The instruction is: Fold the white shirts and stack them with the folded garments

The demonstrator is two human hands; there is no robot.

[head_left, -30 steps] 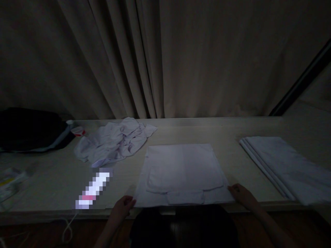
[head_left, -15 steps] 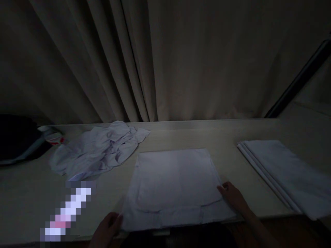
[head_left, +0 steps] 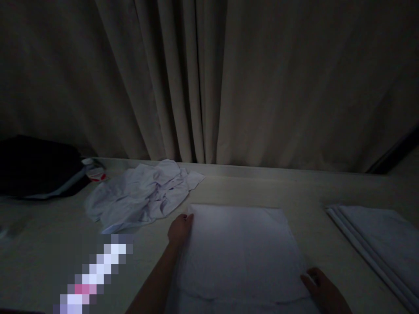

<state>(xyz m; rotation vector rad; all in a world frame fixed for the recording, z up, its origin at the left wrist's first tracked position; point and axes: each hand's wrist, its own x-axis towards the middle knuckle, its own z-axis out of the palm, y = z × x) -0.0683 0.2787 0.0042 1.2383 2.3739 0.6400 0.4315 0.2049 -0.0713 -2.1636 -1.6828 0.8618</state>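
Since a moment ago my left hand [head_left: 180, 228] has slid up to the shirt's [head_left: 240, 253] far corner, fingers curled on it; right hand [head_left: 322, 288] pinches the near edge.

A pale table [head_left: 314, 192] runs along a curtain in dim light. On it lie a flat folded white cloth [head_left: 242, 248] at the near middle, a crumpled white garment [head_left: 140, 198] to its left, a stack of folded white cloths [head_left: 382, 240] well apart at the right, a dark bag [head_left: 36, 168] at far left, and a small red-and-white object [head_left: 94, 172] just beside the bag.
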